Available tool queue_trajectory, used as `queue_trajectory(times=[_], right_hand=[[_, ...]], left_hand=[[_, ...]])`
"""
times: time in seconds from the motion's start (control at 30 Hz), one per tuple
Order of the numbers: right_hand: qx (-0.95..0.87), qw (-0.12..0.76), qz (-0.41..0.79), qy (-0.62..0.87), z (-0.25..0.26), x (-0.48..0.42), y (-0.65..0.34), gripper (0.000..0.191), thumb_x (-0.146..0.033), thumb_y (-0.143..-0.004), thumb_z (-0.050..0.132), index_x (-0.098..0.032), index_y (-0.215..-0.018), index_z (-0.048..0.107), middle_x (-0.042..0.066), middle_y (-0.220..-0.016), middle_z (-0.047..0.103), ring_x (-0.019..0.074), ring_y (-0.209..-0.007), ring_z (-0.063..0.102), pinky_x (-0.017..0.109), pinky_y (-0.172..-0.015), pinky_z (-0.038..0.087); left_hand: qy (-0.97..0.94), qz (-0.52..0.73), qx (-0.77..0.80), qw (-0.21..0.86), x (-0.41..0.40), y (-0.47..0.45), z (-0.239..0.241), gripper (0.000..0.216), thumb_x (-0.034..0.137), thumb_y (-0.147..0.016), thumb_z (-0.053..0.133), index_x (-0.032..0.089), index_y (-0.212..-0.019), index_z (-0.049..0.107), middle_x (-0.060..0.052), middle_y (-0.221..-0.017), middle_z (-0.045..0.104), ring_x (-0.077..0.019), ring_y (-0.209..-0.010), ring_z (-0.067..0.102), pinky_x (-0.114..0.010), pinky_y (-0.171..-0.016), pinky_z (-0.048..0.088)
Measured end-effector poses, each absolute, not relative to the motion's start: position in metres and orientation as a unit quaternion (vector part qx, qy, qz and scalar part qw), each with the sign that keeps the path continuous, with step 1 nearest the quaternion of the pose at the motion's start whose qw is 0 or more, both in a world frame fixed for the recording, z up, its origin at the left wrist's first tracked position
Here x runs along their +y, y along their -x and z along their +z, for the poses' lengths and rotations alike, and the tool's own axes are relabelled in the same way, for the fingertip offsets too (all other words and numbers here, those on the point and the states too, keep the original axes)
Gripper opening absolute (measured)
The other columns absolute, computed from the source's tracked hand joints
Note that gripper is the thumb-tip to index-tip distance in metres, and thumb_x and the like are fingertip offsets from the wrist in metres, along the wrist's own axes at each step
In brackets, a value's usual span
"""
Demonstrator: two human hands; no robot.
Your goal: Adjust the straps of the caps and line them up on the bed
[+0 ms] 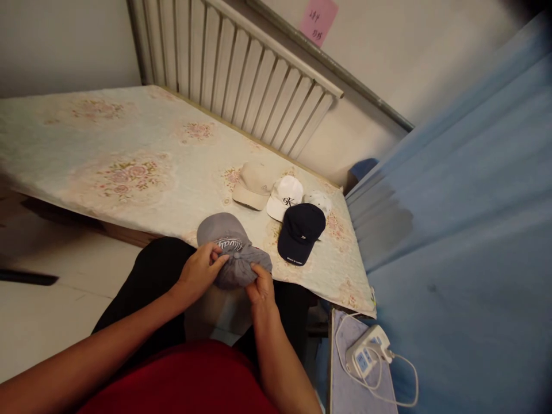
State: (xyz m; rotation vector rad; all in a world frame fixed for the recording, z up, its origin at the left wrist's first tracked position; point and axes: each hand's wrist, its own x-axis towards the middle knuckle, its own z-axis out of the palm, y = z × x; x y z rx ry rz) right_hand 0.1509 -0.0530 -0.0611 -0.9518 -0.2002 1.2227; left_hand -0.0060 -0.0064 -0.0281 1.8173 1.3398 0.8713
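Observation:
Over my lap, at the bed's near edge, I hold a grey baseball cap (237, 268) with white lettering across its front. Its brim points away to the upper left and its crown looks creased. My left hand (202, 265) pinches the cap's left side near the lettering. On the opposite side my right hand (261, 286) grips the crown, thumb on top and fingers underneath, partly hidden. Beyond it on the bed lie a beige cap (253, 185), a white cap (288, 192) with black letters, a dark navy cap (302, 230) and a pale patterned cap (318, 201) partly covered by the navy one.
The caps rest on a bed with a floral cover (181, 172). A white radiator (241, 80) runs along its far side. Blue curtains (452, 230) hang at the right. A white power strip (367, 351) with cables sits on a small table (345, 397) at lower right.

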Motion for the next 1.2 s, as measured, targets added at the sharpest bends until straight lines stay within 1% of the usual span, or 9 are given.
queue_trajectory(times=[0.1, 0.2, 0.37, 0.53, 0.77, 0.9, 1.0, 1.1, 1.2], right_hand=[[-0.114, 0.713, 0.541, 0.431, -0.056, -0.054, -0.146, 0.036, -0.013, -0.059, 0.06, -0.018, -0.095, 0.064, 0.002, -0.085, 0.074, 0.0225, -0.091, 0.069, 0.043, -0.089, 0.054], [-0.131, 0.701, 0.555, 0.427, -0.051, -0.056, -0.142, 0.037, -0.013, -0.058, 0.058, -0.02, -0.093, 0.063, 0.001, -0.088, 0.074, 0.0222, -0.09, 0.069, 0.043, -0.089, 0.054], [-0.125, 0.683, 0.57, 0.439, -0.046, -0.059, -0.136, 0.037, -0.013, -0.055, 0.057, -0.019, -0.091, 0.063, 0.001, -0.087, 0.074, 0.0233, -0.092, 0.068, 0.042, -0.087, 0.054], [-0.122, 0.685, 0.575, 0.429, -0.045, -0.058, -0.133, 0.042, -0.012, -0.053, 0.056, -0.02, -0.093, 0.062, 0.001, -0.089, 0.074, 0.0228, -0.087, 0.069, 0.043, -0.083, 0.056], [-0.141, 0.687, 0.584, 0.408, -0.045, -0.06, -0.133, 0.04, -0.012, -0.056, 0.061, -0.017, -0.095, 0.064, 0.004, -0.089, 0.074, 0.0249, -0.094, 0.069, 0.044, -0.087, 0.055], [-0.125, 0.698, 0.575, 0.408, -0.049, -0.061, -0.143, 0.036, -0.013, -0.059, 0.064, -0.018, -0.095, 0.065, 0.005, -0.092, 0.075, 0.0247, -0.097, 0.068, 0.046, -0.091, 0.053], [-0.09, 0.723, 0.547, 0.412, -0.055, -0.063, -0.159, 0.032, -0.016, -0.063, 0.064, -0.018, -0.095, 0.066, 0.004, -0.094, 0.075, 0.0232, -0.099, 0.068, 0.045, -0.096, 0.051], [-0.057, 0.746, 0.537, 0.39, -0.06, -0.065, -0.175, 0.025, -0.023, -0.071, 0.063, -0.018, -0.095, 0.067, 0.005, -0.097, 0.075, 0.0204, -0.101, 0.067, 0.042, -0.099, 0.048], [-0.046, 0.73, 0.57, 0.375, -0.064, -0.069, -0.184, 0.026, -0.032, -0.078, 0.063, -0.018, -0.1, 0.066, 0.006, -0.1, 0.075, 0.0193, -0.1, 0.068, 0.041, -0.097, 0.05]], left_hand=[[-0.69, 0.314, 0.509, 0.407, -0.011, 0.003, -0.024, 0.028, 0.049, -0.08, 0.052, 0.021, -0.083, 0.053, 0.0, -0.071, 0.059, -0.0193, -0.068, 0.058, -0.031, -0.066, 0.044], [-0.677, 0.286, 0.514, 0.443, -0.009, -0.002, -0.023, 0.031, 0.053, -0.078, 0.052, 0.021, -0.078, 0.051, 0.001, -0.065, 0.058, -0.0189, -0.064, 0.058, -0.03, -0.061, 0.042], [-0.677, 0.267, 0.512, 0.455, -0.004, -0.006, -0.023, 0.033, 0.054, -0.078, 0.05, 0.022, -0.068, 0.045, 0.004, -0.055, 0.052, -0.0178, -0.057, 0.055, -0.029, -0.056, 0.04], [-0.678, 0.267, 0.513, 0.453, -0.003, -0.009, -0.021, 0.031, 0.05, -0.078, 0.047, 0.023, -0.064, 0.042, 0.004, -0.051, 0.048, -0.0164, -0.053, 0.05, -0.029, -0.054, 0.036], [-0.639, 0.305, 0.51, 0.488, -0.006, -0.014, -0.024, 0.03, 0.048, -0.077, 0.047, 0.022, -0.062, 0.041, 0.006, -0.05, 0.042, -0.0134, -0.05, 0.042, -0.026, -0.049, 0.031], [-0.625, 0.329, 0.519, 0.48, -0.005, -0.014, -0.023, 0.03, 0.047, -0.075, 0.048, 0.022, -0.061, 0.041, 0.005, -0.053, 0.039, -0.0125, -0.052, 0.038, -0.025, -0.049, 0.029], [-0.611, 0.328, 0.525, 0.493, -0.004, -0.013, -0.024, 0.029, 0.047, -0.075, 0.048, 0.022, -0.061, 0.04, 0.006, -0.052, 0.037, -0.0118, -0.051, 0.036, -0.025, -0.048, 0.027], [-0.606, 0.327, 0.519, 0.506, -0.005, -0.012, -0.026, 0.03, 0.047, -0.076, 0.048, 0.022, -0.062, 0.039, 0.006, -0.052, 0.038, -0.0115, -0.05, 0.035, -0.024, -0.048, 0.027], [-0.61, 0.328, 0.521, 0.499, -0.005, -0.012, -0.029, 0.029, 0.047, -0.075, 0.049, 0.022, -0.062, 0.041, 0.006, -0.052, 0.038, -0.0116, -0.05, 0.035, -0.024, -0.048, 0.027]])
